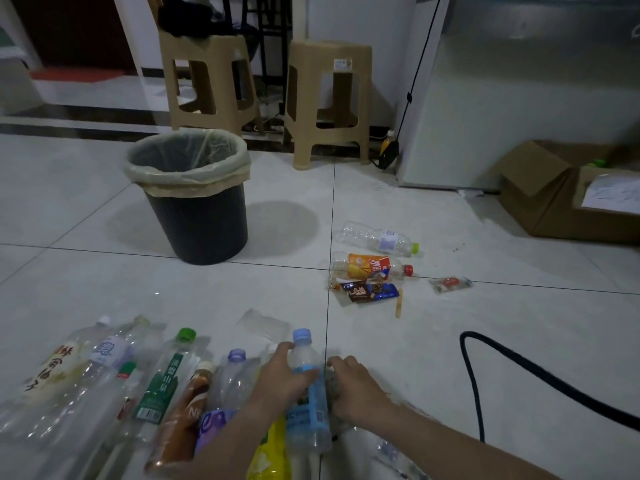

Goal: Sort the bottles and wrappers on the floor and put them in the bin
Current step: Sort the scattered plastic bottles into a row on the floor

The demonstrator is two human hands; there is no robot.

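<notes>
- Left hand (284, 375): fingers curled over the blue-capped bottle (306, 393), gripping its upper body; the bottle lies on the floor at the right end of a row.
- Right hand (353, 386): palm down just right of that bottle, fingers bent onto clear crumpled plastic; whether they pinch it or only press it cannot be told.
- Row of bottles, lower left: green-labelled bottle (162, 379), brown bottle (183, 414), purple-capped bottle (232, 379), several clear ones, lying side by side with caps pointing away from the person. Judged: sorting of bottles well advanced.
- Outliers, well apart to the upper right: clear bottle with green cap (379, 239), orange-labelled bottle (372, 266), dark snack wrapper (369, 292) touching it, wooden stick (399, 303), small red wrapper (450, 284). Not yet gathered.
- Bin (190, 202): black, lined with a pale bag, upright beyond the row; no contents visible from this angle. Judged: binning not begun, so most of the task remains.
- Open room: bare floor (86, 278) between row and bin, giving a clear carry path.
- Edges: black cable (474, 379) loops on the floor right of the hands; cardboard box (568, 199) and two stools (329, 102) stand beyond the working area.
</notes>
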